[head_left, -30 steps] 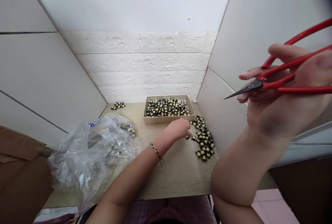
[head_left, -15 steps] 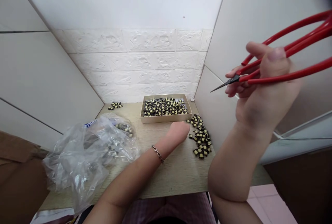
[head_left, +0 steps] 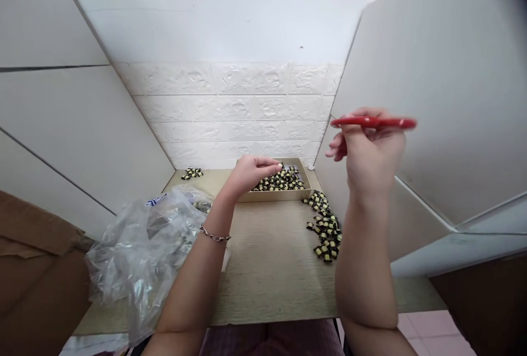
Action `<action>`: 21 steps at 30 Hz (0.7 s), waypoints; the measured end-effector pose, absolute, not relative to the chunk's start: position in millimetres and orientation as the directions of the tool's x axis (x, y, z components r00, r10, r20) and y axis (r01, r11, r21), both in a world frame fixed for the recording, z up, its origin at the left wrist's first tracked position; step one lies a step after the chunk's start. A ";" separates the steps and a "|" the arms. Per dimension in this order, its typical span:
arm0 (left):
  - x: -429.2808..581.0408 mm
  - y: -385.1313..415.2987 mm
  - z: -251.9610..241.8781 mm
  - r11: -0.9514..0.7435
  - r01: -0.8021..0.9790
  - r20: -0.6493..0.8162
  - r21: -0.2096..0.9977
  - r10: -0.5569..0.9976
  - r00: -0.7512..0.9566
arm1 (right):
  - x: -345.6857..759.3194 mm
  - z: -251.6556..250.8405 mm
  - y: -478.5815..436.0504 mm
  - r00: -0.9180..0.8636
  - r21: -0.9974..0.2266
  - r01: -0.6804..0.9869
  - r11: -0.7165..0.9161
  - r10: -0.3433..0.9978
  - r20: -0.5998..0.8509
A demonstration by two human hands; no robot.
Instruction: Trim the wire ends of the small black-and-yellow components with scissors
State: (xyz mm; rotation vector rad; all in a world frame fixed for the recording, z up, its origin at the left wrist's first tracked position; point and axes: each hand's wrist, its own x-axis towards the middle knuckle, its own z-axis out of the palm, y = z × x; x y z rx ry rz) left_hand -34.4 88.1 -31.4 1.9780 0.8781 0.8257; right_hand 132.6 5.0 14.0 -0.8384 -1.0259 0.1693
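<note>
My left hand (head_left: pixel 252 173), a bracelet on its wrist, is above the left part of a shallow cardboard box (head_left: pixel 274 196). Its thumb and forefinger are pinched on what looks like a small yellow-and-black piece (head_left: pixel 280 166). Many similar pieces (head_left: pixel 288 181) fill the box under the fingertips. Raised on the right, my right hand (head_left: pixel 370 147) is closed around red-handled scissors (head_left: pixel 373 122). They are seen edge-on and blurred by motion, so their blades cannot be made out.
A loose pile of yellow-and-black pieces (head_left: pixel 327 229) lies right of the box. A few more (head_left: pixel 192 173) sit at the back left. A crumpled clear plastic bag (head_left: pixel 152 251) covers the table's left side. White panels (head_left: pixel 407 92) flank the table (head_left: pixel 275 268).
My left hand has moved from beside the right-hand pile up and left to above the box. My right hand has shifted left and turned the scissors edge-on. The view has shifted slightly.
</note>
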 end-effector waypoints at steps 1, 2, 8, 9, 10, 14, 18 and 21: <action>-37.1 87.8 -29.1 -0.352 0.157 0.226 0.923 0.824 0.520 | 129.2 12.7 9.5 0.527 -0.674 0.214 0.707 0.497 0.689; -38.3 86.9 -27.7 -0.255 0.009 0.215 0.967 0.833 0.510 | 125.5 11.3 13.4 0.524 -0.657 0.196 0.728 0.488 0.698; -34.2 75.4 -28.0 0.240 -0.554 0.252 0.797 0.701 0.667 | 100.5 3.0 17.3 0.430 -0.431 0.282 0.857 0.289 0.855; -33.8 73.7 -28.3 0.278 -0.564 0.247 0.777 0.690 0.680 | 96.6 2.0 15.0 0.380 -0.401 0.299 0.866 0.277 0.883; -33.7 72.2 -28.5 0.300 -0.564 0.237 0.769 0.686 0.688 | 93.0 1.2 12.3 0.342 -0.392 0.322 0.862 0.280 0.897; -35.8 66.5 -26.9 0.318 -0.547 0.175 0.774 0.724 0.668 | 84.7 0.9 3.7 0.174 -0.272 0.443 0.854 0.215 0.961; -39.6 59.5 -22.2 0.385 -0.568 0.153 0.728 0.716 0.681 | 81.9 0.3 1.7 0.047 -0.164 0.501 0.850 0.163 0.986; -40.9 55.9 -19.8 0.423 -0.577 0.166 0.699 0.688 0.706 | 78.3 -2.8 0.2 0.055 -0.211 0.443 0.871 0.208 0.976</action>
